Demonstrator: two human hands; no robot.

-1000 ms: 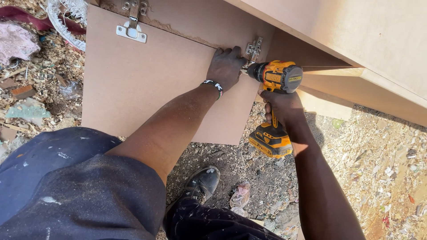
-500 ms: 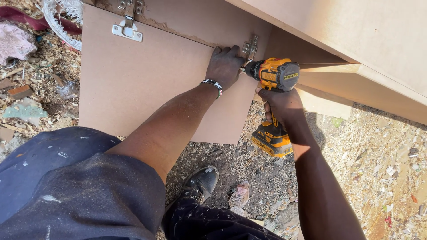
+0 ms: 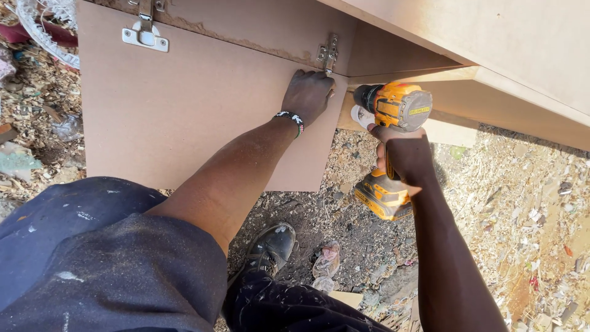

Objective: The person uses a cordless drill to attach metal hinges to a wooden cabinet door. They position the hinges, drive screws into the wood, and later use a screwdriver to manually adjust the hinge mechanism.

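The left hand [image 3: 309, 93] lay flat against the top right corner of a hanging brown fibreboard door panel [image 3: 184, 117], its fingers spread loosely and clamped on nothing, fingertips just below a small silver metal hinge [image 3: 328, 54] that joined the panel to the cabinet edge above. A beaded wristband [image 3: 291, 118] in black, white and red circled that wrist.

The right hand [image 3: 402, 154] was closed tight round the grip of a yellow and black cordless drill [image 3: 393, 132]. The drill's dark chuck pointed left toward the panel's right edge, near the left hand but apart from it; whether a bit touched the board could not be told. The drill's battery base hung below the fist, over the ground.

At the panel's upper left sat a second silver metal hinge [image 3: 145, 35], fixed across the joint. Above and to the right ran the pale beige board body of the cabinet [image 3: 491, 43], slanting across the view, with a lower shelf-like board beneath it.

Under everything lay ground thick with wood shavings and sawdust [image 3: 522, 203]. A worn black leather shoe [image 3: 270, 249] stood in it between the arms, and dusty dark blue trousers [image 3: 92, 258] filled the lower left corner.
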